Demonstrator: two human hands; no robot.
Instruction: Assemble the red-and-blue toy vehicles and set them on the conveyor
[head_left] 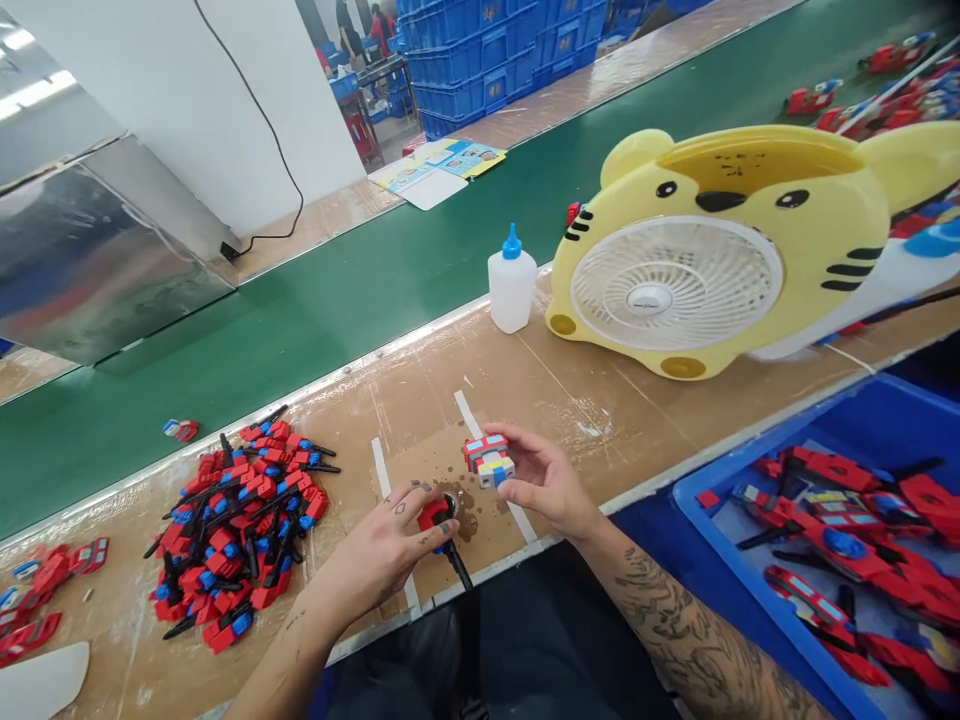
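My right hand [546,483] holds a small red, white and blue toy piece [489,460] between thumb and fingers, just above the brown tabletop. To its left, my left hand [397,540] has its fingers closed round a red part [433,514] with a black rod [457,565] pointing toward the table's front edge. A small round metallic item, partly covered by the fingers, shows beside that part. Dark wet spots mark the tabletop [480,580] between the hands. A pile of red, blue and black parts [240,510] lies left of my left hand.
A white bottle with a blue tip [511,285] and a yellow animal-shaped fan [675,270] stand beyond my right hand. A blue bin [697,490] of red parts is at the right. Behind runs a green conveyor belt [322,310]; more red toys [45,585] lie far left.
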